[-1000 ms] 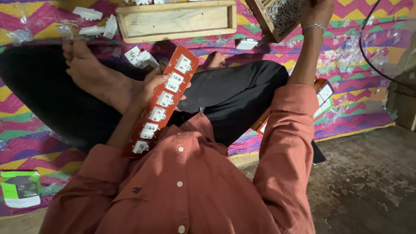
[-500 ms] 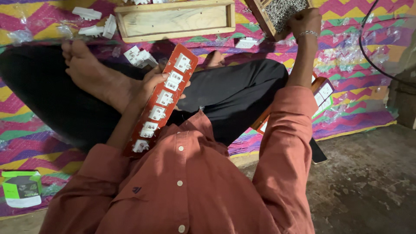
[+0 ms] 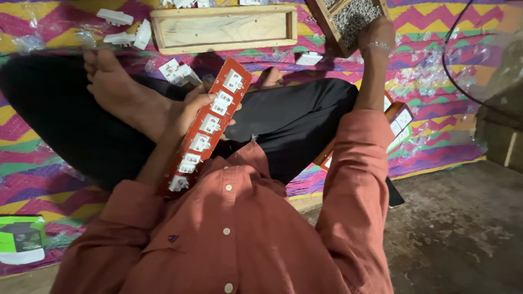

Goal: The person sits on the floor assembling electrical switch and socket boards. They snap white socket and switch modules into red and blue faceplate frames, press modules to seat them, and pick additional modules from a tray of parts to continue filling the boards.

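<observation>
My left hand grips a long red board fitted with several white sockets, and holds it slantwise over my crossed legs. My right hand, a bracelet at its wrist, is stretched forward onto a wooden box of small metal screws. Its fingertips lie at the box's near corner, and I cannot make out whether they hold anything.
An empty wooden tray lies ahead on the zigzag mat. Loose white socket parts sit by my foot, and more white parts lie at the far left. Another red board lies beside my right elbow. A green box rests at the lower left, and a black cable runs at the right.
My right hand has drawn a little nearer along the screw box, coming further into view. The left hand and the red board have stayed put.
</observation>
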